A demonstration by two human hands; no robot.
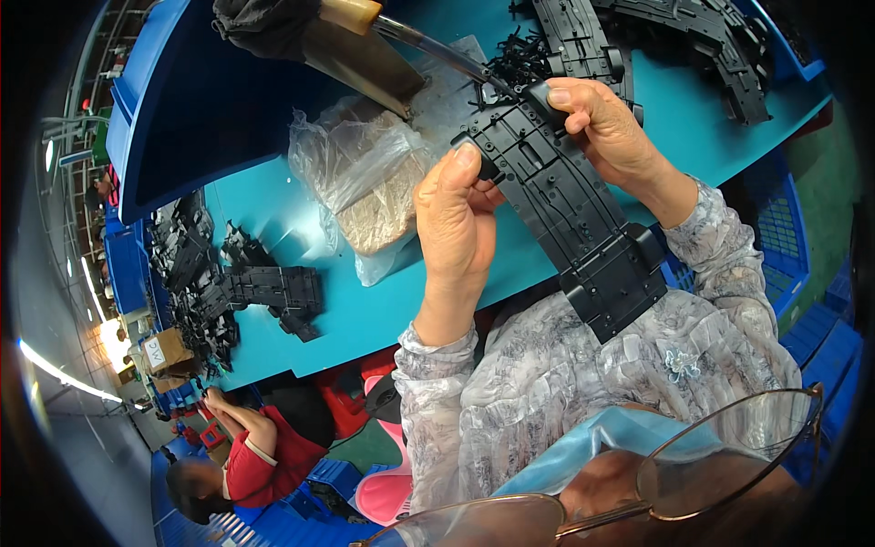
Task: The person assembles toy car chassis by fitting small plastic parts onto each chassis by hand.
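Both my hands hold a long black plastic chassis-like part (565,205) above the front of the table, tilted with its near end toward my body. My left hand (453,223) pinches the far left corner between thumb and fingers. At the far right corner, my right hand (611,132) grips with its thumb on top. A slim metal shaft (437,50) with a yellow handle (351,14) slants down to the part's far end; whether its tip touches cannot be made out. Small black pieces (519,56) lie heaped just beyond.
A clear plastic bag (365,182) around a beige block lies on the turquoise table (273,196). Similar black parts are piled at left (273,287) and far right (702,36). A large blue bin (146,118) stands at left. Another person (264,456) in red is at lower left.
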